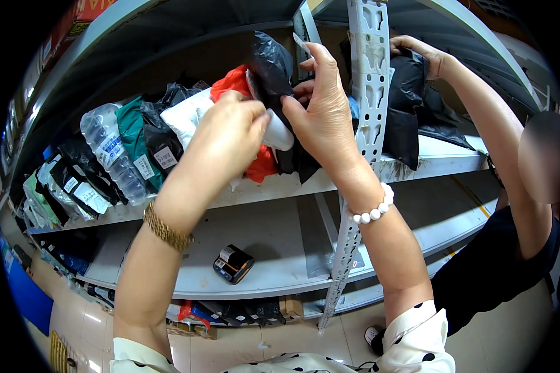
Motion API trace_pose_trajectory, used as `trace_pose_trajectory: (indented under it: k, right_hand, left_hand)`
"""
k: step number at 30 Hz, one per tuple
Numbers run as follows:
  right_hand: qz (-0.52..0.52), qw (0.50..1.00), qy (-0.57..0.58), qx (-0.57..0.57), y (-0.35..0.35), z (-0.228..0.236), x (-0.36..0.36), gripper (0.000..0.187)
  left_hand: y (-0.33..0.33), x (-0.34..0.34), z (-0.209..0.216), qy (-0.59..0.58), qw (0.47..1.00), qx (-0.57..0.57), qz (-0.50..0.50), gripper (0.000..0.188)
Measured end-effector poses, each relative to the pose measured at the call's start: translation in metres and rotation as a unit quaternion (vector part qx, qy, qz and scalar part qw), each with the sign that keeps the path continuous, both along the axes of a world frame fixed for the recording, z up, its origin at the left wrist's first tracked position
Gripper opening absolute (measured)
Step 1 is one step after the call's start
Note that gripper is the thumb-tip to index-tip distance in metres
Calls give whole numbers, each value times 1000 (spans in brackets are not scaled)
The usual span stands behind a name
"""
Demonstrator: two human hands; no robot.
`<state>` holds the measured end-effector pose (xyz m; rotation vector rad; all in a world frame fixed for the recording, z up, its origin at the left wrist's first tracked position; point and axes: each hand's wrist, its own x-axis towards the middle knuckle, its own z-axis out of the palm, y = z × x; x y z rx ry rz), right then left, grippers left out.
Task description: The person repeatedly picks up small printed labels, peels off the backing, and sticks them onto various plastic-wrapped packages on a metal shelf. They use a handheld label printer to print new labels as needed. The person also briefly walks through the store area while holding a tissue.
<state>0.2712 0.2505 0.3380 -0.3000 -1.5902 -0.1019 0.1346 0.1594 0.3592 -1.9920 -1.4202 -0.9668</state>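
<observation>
Left hand (233,130), upper centre: fingers curled, blurred, hold can't be told. Right hand (320,102) beside it: index raised, black bag (272,62) apparently pinched, not yet settled. Bags (132,138), upper left: already lined up on shelf (255,194).

black-and-orange device (233,264) on white shelf (280,248)

Probably a parcel stockroom: metal shelves (280,248) hold labelled plastic bags (130,132).

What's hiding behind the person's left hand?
Parts of a red bag and a white package show around the left hand. Whatever lies straight behind it is covered, so I can't tell.
</observation>
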Motion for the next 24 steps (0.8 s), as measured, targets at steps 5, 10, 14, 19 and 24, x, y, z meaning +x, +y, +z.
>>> trace_pose_trajectory:
  k: [5, 10, 14, 19, 24]
  right_hand:
    - [16, 1000, -5, -9, -3, 0, 1, 74]
    - [17, 1000, 5, -3, 2, -2, 0, 75]
    - [4, 1000, 10, -10, 3, -2, 1, 76]
    - [14, 1000, 7, -27, 3, -3, 1, 75]
    - [101, 994, 47, 7, -4, 2, 5, 67]
  left_hand:
    - [18, -1, 37, -174, 961, -214, -23, 28]
    - [32, 2, 44, -70, 981, -173, 53, 30]
    - [32, -8, 35, -14, 995, -93, 43, 30]
    - [8, -11, 23, -83, 988, -128, -3, 31]
    - [-1, -18, 3, -68, 996, -54, -33, 29]
